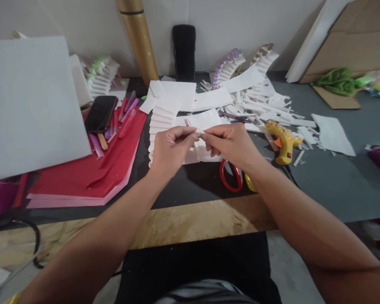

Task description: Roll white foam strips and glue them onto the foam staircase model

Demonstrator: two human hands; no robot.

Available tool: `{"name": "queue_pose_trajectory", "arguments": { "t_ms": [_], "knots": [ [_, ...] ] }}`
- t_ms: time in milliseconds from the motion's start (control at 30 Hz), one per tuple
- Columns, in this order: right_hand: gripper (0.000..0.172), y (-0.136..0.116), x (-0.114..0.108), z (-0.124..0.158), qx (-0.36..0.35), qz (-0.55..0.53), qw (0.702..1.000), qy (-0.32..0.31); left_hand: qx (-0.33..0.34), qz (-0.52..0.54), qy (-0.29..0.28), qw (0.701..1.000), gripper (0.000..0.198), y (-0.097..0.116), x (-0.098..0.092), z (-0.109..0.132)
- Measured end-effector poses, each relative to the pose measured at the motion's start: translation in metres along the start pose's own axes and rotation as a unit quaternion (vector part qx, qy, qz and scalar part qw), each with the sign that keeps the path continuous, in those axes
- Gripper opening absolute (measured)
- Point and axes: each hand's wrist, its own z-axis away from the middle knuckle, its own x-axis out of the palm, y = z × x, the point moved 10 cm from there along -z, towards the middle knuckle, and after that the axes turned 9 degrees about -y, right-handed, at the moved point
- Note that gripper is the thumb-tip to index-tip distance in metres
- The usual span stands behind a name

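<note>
Both hands meet over the middle of the table, fingertips pinched on one small white piece (pixel 199 131), too small to name more exactly. My left hand (pixel 174 145) holds it from the left, my right hand (pixel 232 141) from the right. Under and behind the hands lie white sheets (pixel 205 117). A row of white strips set like small steps (pixel 162 120) stands just beyond my left hand. Scissors with a red handle loop (pixel 230 176) and a yellow one lie beneath my right wrist, partly hidden by it.
Right of my hands lies a yellow glue gun (pixel 285 141), near a pile of white scraps (pixel 259 105). On the left are red sheets (pixel 79 175), a phone (pixel 101 113) and a large white board (pixel 31 105). A gold tube (pixel 139 42) stands at the back.
</note>
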Motion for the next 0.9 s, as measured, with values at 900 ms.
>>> {"name": "queue_pose_trajectory", "arguments": {
  "t_ms": [900],
  "knots": [
    [0.027, -0.020, -0.001, 0.008, -0.092, 0.094, 0.991, -0.004, 0.134, -0.048, -0.083, 0.986, 0.007, 0.029, 0.009, -0.003]
  ]
}}
